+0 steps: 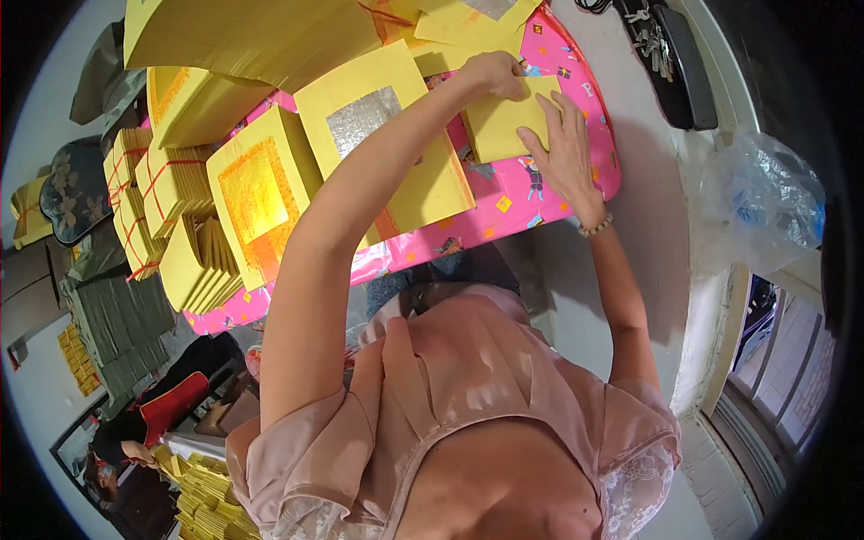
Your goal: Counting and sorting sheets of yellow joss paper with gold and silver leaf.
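A folded piece of yellow paper (504, 126) lies near the right end of a table with a pink patterned cover (504, 202). My left hand (495, 74) is closed at the paper's far edge, its fingers curled down onto it and partly hidden. Spread fingers of my right hand (565, 148) rest along the right side of the same paper, the thumb apart from them. Left of it, under my left forearm, is a stack of yellow sheets (364, 76) with a silver square on top. Another stack bears an orange and gold square (255, 202).
Bundles of folded yellow paper tied with red string (171, 184) stand at the table's left. A large curved yellow sheet (252, 36) rises at the far side. Keys (655, 45) lie on a ledge beside a clear plastic bag (765, 202). Another person (175, 400) bends over yellow bundles at lower left.
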The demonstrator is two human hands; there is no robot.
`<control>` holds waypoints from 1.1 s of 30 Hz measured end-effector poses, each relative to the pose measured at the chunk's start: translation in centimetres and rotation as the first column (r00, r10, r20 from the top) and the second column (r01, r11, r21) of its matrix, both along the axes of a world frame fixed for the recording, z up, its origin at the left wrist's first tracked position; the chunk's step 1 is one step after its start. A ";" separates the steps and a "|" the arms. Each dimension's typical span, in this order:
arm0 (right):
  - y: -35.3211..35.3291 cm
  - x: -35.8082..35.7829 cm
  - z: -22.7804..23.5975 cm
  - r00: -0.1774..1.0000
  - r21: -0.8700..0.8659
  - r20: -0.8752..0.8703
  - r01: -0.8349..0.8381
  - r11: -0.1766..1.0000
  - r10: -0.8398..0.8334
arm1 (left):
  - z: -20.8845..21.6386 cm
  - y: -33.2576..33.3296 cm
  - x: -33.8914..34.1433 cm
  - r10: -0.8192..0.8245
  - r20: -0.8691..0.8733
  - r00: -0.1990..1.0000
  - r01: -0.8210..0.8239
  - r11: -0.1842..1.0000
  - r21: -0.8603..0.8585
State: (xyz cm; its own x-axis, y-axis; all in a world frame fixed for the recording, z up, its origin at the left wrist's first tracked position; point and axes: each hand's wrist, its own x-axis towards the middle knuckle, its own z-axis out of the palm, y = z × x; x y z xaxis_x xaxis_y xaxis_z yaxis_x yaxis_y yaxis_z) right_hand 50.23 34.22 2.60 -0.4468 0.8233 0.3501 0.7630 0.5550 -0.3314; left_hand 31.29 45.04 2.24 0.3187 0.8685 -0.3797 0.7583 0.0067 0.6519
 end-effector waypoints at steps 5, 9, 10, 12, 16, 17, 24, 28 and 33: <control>0.0 -0.2 0.0 0.999 -0.017 0.023 0.026 1.000 -0.026 | 0.3 -0.2 0.0 -0.017 0.007 1.000 0.017 1.000 -0.004; -0.6 -1.0 0.8 0.986 -0.009 0.156 0.064 0.998 -0.062 | -0.3 -0.7 0.1 0.020 -0.015 1.000 -0.020 0.999 0.046; -0.8 -1.3 0.9 0.989 0.009 0.144 0.031 0.999 -0.032 | -0.4 -0.8 0.3 0.028 -0.048 0.998 -0.025 0.998 0.063; -0.9 -1.7 0.4 0.991 0.029 0.135 -0.001 1.000 -0.003 | -0.1 -0.8 0.6 0.036 -0.080 0.996 -0.030 0.996 0.082; -1.4 -2.5 -1.8 0.981 -0.046 0.194 0.010 0.999 -0.001 | 0.9 -1.0 0.6 0.034 -0.117 0.993 -0.022 0.995 0.101; -1.3 -2.6 -2.0 0.979 -0.037 0.203 0.011 0.999 -0.003 | 1.3 -1.4 0.6 0.042 -0.166 0.985 -0.021 0.992 0.123; -1.1 -2.4 -1.5 0.971 -0.058 0.240 -0.003 0.998 0.017 | 6.5 -5.5 -1.2 0.191 -0.283 0.940 0.046 0.751 0.659; -0.6 -1.6 -0.7 0.974 -0.006 0.223 -0.040 0.999 0.041 | 9.3 -10.0 -5.4 0.050 0.019 0.999 -0.053 0.855 0.515; -1.4 -2.4 4.3 0.984 0.181 0.158 -0.111 0.977 0.082 | 12.2 -18.6 -10.7 0.048 0.161 0.986 -0.130 0.827 0.548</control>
State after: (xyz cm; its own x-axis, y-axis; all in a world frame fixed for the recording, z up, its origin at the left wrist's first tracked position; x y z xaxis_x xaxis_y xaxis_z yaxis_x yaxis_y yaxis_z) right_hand 47.80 32.83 6.88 -0.5797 0.6994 0.4181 0.7355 0.6700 -0.1009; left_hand 20.60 26.40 14.43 0.2420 0.9461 0.2152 0.6768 -0.3235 0.6613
